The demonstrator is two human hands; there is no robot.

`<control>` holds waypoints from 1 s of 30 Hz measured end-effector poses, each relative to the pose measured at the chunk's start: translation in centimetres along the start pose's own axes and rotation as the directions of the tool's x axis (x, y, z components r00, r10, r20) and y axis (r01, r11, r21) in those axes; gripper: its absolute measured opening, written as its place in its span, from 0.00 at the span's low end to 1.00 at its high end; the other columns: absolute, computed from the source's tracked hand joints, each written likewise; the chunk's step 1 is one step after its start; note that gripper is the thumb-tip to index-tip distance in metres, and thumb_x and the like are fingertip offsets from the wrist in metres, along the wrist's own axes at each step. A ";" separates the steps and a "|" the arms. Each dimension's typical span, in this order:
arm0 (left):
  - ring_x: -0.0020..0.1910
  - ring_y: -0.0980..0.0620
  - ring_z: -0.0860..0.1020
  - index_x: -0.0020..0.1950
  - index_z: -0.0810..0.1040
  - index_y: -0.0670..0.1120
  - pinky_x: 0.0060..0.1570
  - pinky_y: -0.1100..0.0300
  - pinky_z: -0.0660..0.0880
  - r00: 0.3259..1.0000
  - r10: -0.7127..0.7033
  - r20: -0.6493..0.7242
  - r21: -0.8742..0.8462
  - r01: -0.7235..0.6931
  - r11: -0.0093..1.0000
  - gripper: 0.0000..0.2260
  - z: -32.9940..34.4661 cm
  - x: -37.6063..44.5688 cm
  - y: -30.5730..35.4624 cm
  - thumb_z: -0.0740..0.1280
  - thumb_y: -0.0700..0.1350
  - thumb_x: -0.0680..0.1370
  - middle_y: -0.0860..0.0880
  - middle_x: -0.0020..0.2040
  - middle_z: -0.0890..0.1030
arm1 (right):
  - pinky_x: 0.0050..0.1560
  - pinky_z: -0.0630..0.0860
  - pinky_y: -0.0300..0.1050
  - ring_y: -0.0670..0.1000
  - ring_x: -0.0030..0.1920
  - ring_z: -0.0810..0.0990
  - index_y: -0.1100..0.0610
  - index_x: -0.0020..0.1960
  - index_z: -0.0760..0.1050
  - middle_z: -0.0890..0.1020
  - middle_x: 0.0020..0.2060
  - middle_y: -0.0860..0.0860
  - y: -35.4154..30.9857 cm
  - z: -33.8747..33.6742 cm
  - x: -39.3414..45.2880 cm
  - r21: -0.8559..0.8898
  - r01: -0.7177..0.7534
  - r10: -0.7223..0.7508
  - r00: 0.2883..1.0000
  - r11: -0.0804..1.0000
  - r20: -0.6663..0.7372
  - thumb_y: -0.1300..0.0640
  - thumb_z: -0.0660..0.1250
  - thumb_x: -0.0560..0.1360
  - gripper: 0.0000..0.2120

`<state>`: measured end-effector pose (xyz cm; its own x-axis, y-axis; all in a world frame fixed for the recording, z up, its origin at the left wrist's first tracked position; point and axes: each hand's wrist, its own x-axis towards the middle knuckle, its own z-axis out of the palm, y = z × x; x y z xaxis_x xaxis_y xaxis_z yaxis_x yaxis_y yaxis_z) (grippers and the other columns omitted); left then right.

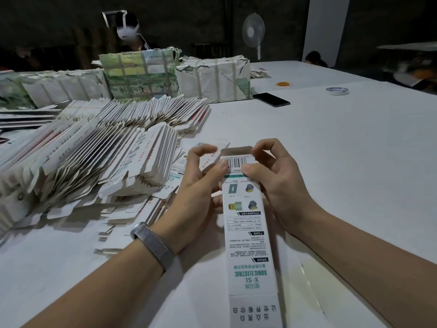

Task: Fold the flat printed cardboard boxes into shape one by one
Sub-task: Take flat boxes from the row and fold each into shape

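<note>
White counter under a long white box printed "SONIC ELECTRIC X-SL" in green, barcode at its far end; left hand and right hand both pinch that end.

Box in your hands: the printed box runs between your left hand and right hand.
Left of your hands: flat box stack on the table.
Beyond your hands: wrapped bundles, phone.
Far right of them: tape roll.
</note>
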<state>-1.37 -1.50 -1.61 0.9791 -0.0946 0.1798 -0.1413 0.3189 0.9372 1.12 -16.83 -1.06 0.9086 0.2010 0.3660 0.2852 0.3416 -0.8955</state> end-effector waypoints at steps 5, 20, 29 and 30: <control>0.39 0.45 0.80 0.51 0.79 0.53 0.42 0.50 0.71 1.000 -0.017 -0.007 0.023 0.017 1.000 0.04 0.1 0.0 0.0 0.68 0.50 0.77 0.43 0.42 0.81 | 0.37 0.82 0.49 0.57 0.39 0.83 0.49 0.49 0.71 0.82 0.38 0.46 -0.2 -0.1 -0.1 0.002 -0.025 0.025 1.000 1.000 0.003 0.62 0.69 0.68 0.13; 0.38 0.47 0.81 0.46 0.80 0.54 0.41 0.51 0.74 1.000 0.004 -0.030 0.063 -0.003 0.998 0.02 0.1 0.1 0.0 0.67 0.50 0.76 0.43 0.42 0.82 | 0.38 0.81 0.43 0.53 0.42 0.86 0.47 0.43 0.81 0.85 0.42 0.50 -0.2 -0.2 0.0 -0.084 -0.028 0.030 0.999 0.996 0.029 0.61 0.68 0.71 0.09; 0.38 0.49 0.80 0.47 0.80 0.53 0.40 0.51 0.72 1.000 0.017 -0.016 0.100 -0.016 0.995 0.03 0.2 0.0 -0.2 0.68 0.50 0.76 0.42 0.44 0.81 | 0.38 0.79 0.49 0.55 0.39 0.83 0.54 0.40 0.79 0.83 0.39 0.55 -0.6 -0.2 0.1 -0.125 -0.038 0.032 0.998 0.991 -0.054 0.65 0.67 0.78 0.11; 0.38 0.49 0.79 0.47 0.80 0.54 0.40 0.51 0.72 1.000 0.015 -0.016 0.098 -0.014 0.995 0.02 0.3 0.0 -0.2 0.68 0.50 0.76 0.42 0.44 0.80 | 0.35 0.78 0.45 0.56 0.38 0.82 0.53 0.38 0.79 0.83 0.39 0.56 -0.7 -0.2 0.1 -0.115 -0.050 0.043 0.997 0.992 -0.057 0.64 0.66 0.79 0.12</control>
<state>-1.38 -1.80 -1.70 0.9790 -0.0749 0.1896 -0.1685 0.2260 0.9594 1.07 -17.21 -0.43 0.9360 0.1634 0.3119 0.2728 0.2235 -0.9358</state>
